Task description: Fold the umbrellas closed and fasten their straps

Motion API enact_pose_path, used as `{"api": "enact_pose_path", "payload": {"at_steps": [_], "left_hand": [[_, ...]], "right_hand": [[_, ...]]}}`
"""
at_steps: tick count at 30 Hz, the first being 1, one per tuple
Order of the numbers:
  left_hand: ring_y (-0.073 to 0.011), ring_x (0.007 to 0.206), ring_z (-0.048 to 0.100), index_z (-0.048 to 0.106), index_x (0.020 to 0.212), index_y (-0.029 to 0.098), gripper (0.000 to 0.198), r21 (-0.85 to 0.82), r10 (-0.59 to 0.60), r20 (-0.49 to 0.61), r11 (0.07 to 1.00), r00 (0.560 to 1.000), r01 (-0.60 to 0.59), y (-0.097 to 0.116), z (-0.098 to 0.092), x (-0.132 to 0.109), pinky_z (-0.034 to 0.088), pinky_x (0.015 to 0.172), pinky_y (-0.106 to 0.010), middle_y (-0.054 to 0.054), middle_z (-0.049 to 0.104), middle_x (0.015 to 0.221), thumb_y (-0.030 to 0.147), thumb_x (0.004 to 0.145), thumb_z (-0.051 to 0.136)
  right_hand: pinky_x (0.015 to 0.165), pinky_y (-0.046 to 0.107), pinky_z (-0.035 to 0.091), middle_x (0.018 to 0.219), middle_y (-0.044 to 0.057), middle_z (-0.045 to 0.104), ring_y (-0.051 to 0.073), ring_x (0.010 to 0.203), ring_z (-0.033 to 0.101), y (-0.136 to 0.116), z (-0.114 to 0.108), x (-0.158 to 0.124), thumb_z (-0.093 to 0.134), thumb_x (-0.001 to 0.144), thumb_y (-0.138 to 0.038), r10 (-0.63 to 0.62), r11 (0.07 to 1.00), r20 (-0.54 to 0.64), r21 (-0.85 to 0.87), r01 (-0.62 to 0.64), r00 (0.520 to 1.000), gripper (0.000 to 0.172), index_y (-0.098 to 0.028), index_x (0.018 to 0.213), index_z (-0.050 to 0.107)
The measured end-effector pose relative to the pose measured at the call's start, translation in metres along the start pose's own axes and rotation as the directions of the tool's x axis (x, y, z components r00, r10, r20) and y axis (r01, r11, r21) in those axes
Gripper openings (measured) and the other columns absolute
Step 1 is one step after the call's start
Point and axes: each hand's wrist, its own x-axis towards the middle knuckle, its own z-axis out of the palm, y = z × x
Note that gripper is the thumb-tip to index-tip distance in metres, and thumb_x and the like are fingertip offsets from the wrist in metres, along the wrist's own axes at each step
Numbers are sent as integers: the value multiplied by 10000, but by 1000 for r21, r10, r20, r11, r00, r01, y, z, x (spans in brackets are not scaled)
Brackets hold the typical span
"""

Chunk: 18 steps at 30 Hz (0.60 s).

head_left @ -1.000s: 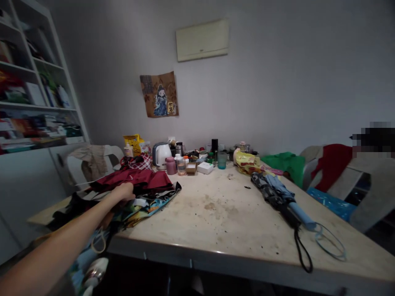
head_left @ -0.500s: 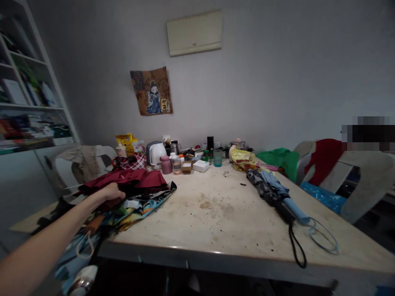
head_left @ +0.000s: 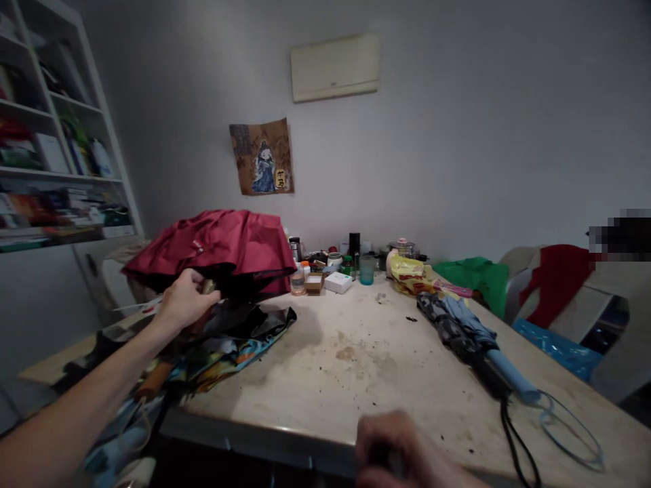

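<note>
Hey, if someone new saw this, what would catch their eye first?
Probably the big red umbrella, partly open at the left of the table, held by the left grip. Next might be the brown poster on the wall beyond, then the closed grey umbrella and blue umbrella lying side by side at the table's right.

The view comes from a camera worn on the person's head, set above the near edge of the pale, stained, flat-topped table (head_left: pixel 350 379) and facing forward and down across it toward the plain grey wall (head_left: pixel 458 135). The blurred, bare right hand (head_left: pixel 401 447) is very near the lens, cut by the bottom edge, while the wide sweep reaches the white, open-shelved bookcase (head_left: pixel 112 142) at far left and the cream, box-shaped air conditioner (head_left: pixel 336 68) high up.
</note>
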Motion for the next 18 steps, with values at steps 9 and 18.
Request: {"api": "enact_pose_path", "payload": {"at_steps": [9,18], "left_hand": [[-182,743,640,516,928,185,403,-602,83,-307,754,948,-261,125,32,-46,472,660,-258,-11,639,797,244,618,768],[-185,776,638,525,948,187,305,-935,187,-223,236,957,-264,234,124,-114,501,730,-303,-63,654,849,364,769,697]], "right_hand": [[644,279,460,787,50,619,142,698,554,10,-78,87,617,784,-392,-45,998,-429,30,63,902,256,-151,868,607],[599,219,475,900,-13,604,126,734,575,28,-79,137,556,509,-55,-113,913,-549,272,305,828,794,-222,1271,412]]}}
